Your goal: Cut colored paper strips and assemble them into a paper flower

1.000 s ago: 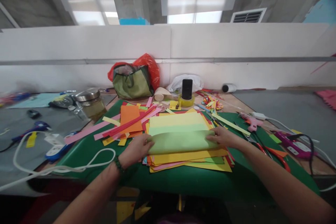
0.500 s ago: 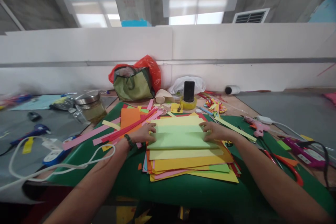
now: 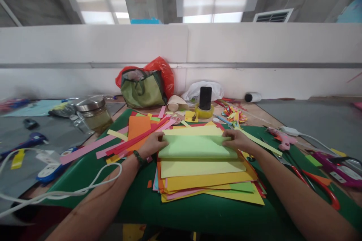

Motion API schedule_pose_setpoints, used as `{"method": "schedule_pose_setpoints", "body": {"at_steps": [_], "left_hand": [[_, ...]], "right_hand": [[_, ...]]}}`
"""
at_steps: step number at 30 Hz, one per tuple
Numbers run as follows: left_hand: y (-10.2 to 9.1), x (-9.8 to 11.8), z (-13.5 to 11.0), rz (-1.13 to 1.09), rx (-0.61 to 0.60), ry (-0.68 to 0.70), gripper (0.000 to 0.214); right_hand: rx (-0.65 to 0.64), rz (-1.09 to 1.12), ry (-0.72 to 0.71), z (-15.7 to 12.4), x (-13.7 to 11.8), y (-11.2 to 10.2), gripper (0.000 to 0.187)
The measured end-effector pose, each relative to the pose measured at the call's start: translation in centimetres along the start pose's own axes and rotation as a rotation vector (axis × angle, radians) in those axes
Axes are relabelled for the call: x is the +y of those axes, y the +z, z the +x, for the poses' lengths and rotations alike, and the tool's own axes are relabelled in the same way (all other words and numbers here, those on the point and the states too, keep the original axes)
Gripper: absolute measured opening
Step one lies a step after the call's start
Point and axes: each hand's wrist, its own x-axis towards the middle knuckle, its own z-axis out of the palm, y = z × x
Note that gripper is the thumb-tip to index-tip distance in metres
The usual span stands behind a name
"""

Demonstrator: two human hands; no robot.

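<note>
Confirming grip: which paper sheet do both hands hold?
The top, light green sheet, held at both ends by left hand and right hand; yellow sheets lie beneath.

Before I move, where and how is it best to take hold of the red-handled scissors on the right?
Probably by the red handles, coming from the near right: they lie spread apart on the side closest to you, while the blades point away and leftward. The right hand now holds the right end of the green paper, so it would need freeing first.
</note>
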Motion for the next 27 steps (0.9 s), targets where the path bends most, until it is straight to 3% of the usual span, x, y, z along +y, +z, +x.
{"method": "schedule_pose_setpoints", "body": {"at_steps": [5, 10, 18, 27], "left_hand": [[0.3, 1.0, -0.5, -0.594, 0.154, -0.129, 0.059], [0.4, 2.0, -0.7, -0.873, 0.183, -0.206, 0.042], [1.6, 1.9, -0.7, -0.913, 0.229, -0.226, 0.049], [1.7, 2.5, -1.0, -0.858, 0.296, -0.156, 0.046]], "right_hand": [[0.199, 0.451, 0.07, -0.1, -0.3, 0.3, 0.056], [0.292, 0.607, 0.068, -0.3, -0.6, 0.9, 0.039], [0.41, 0.765, 0.082, -0.2, -0.5, 1.3, 0.041], [0.362, 0.73, 0.079, -0.4, -0.2, 1.2, 0.041]]}}
